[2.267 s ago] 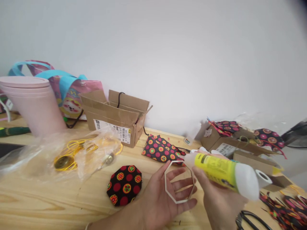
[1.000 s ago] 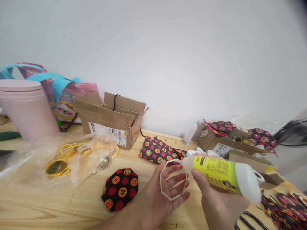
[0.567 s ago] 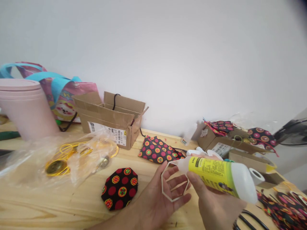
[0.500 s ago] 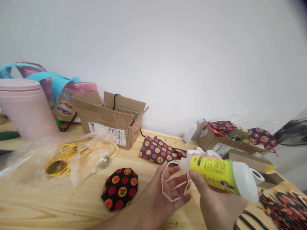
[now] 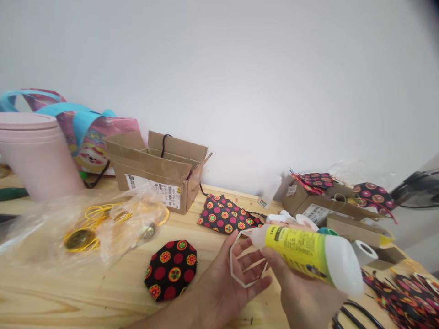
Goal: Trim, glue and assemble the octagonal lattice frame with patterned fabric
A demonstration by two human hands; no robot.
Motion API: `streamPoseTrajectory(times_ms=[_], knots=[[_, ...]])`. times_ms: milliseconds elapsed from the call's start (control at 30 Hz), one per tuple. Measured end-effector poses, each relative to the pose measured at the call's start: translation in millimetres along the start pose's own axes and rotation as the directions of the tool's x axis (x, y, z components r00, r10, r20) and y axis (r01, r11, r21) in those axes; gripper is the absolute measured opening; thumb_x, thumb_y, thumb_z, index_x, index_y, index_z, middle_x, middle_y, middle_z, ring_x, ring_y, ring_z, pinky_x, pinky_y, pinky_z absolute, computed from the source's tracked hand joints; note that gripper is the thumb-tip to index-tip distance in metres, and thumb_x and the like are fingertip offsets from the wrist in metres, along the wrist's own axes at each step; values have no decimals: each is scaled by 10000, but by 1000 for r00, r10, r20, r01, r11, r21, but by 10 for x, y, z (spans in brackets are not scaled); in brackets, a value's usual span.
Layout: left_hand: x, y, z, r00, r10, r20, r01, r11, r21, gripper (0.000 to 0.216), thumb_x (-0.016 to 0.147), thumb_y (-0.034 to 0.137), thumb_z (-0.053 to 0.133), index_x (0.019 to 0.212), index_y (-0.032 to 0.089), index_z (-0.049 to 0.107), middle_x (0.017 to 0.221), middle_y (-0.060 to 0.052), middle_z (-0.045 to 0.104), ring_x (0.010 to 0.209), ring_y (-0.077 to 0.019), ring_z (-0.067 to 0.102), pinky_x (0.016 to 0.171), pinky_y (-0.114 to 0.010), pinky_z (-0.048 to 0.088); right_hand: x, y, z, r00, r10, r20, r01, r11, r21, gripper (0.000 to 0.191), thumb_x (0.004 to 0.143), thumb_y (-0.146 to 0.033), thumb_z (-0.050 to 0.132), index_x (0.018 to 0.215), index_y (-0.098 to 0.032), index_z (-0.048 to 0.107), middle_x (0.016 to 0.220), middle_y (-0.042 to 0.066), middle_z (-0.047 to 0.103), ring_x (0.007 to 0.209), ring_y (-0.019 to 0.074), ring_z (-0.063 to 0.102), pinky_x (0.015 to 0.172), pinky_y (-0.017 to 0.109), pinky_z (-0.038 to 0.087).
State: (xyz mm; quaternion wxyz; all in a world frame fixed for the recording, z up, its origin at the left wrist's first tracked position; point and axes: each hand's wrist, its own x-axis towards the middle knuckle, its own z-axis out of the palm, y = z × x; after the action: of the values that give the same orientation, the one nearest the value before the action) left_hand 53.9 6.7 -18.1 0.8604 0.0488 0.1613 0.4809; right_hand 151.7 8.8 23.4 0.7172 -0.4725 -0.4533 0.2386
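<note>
My left hand (image 5: 228, 283), palm up, holds a thin white octagonal frame (image 5: 236, 277) with its thumb and fingers around the edge. In my right hand (image 5: 302, 290) is a glue bottle (image 5: 308, 256) with a yellow label, lying tilted with its nozzle pointing left. The nozzle end is at the upper part of the frame; whether it touches cannot be made out. An octagonal piece (image 5: 171, 270) covered in black floral fabric lies on the table left of my left hand. Behind the hands is a patterned fabric piece (image 5: 224, 214).
Left stand a pink tumbler (image 5: 37, 155), a pink bag (image 5: 103, 130), an open cardboard box (image 5: 154, 171) and a clear plastic bag (image 5: 113, 237) with yellow cords. Right are another box (image 5: 308, 205), a small bottle (image 5: 270, 193), a white roll (image 5: 364, 252) and piled fabric pieces (image 5: 408, 297).
My right hand has moved slightly left with the glue bottle, bringing the nozzle further along the frame's upper edge. My left hand and the frame have barely moved.
</note>
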Motion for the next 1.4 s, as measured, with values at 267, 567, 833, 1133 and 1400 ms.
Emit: streamPoseTrajectory(times_ms=[267, 567, 833, 1133, 1400], knots=[[-2, -1, -3, 1000, -4, -21, 4, 1000, 3, 332, 784, 413, 507, 1001, 161, 507, 840, -70, 660, 728, -169, 626, 772, -336, 442, 5, -22, 15, 997, 12, -71, -13, 1000, -8, 671, 444, -318, 772, 1058, -158, 554, 926, 109, 670, 784, 245, 635, 695, 371, 538], [18, 9, 11, 1000, 2, -16, -2, 1000, -4, 346, 776, 411, 518, 1010, 156, 520, 878, -83, 654, 768, -188, 625, 787, -352, 440, 30, -37, 34, 994, -9, -111, 5, 999, -39, 598, 433, -310, 764, 970, -119, 583, 923, 136, 667, 810, 271, 639, 657, 366, 552], [38, 36, -24, 1000, -6, 6, 6, 1000, -27, 362, 770, 430, 523, 995, 146, 537, 905, -100, 665, 811, -210, 632, 785, -360, 447, 96, 44, -36, 995, -82, -59, 80, 996, -39, 600, 461, -281, 783, 994, -100, 576, 967, 165, 656, 842, 299, 634, 728, 439, 532], [37, 34, -31, 1000, -4, -1, 4, 999, -35, 358, 768, 429, 524, 984, 144, 546, 899, -103, 669, 807, -214, 636, 784, -364, 450, 104, 70, -23, 991, -130, -20, 130, 991, -14, 600, 487, -316, 776, 1008, -101, 571, 925, 154, 672, 756, 272, 653, 710, 431, 543], [-2, 117, -15, 999, -46, 30, 48, 996, -69, 483, 769, 441, 504, 1130, 124, 458, 950, -155, 647, 823, -238, 633, 730, -346, 463, 208, 62, -70, 973, -191, -127, 198, 979, 43, 415, 488, -157, 783, 862, -99, 613, 897, 111, 678, 742, 226, 657, 685, 375, 561]])
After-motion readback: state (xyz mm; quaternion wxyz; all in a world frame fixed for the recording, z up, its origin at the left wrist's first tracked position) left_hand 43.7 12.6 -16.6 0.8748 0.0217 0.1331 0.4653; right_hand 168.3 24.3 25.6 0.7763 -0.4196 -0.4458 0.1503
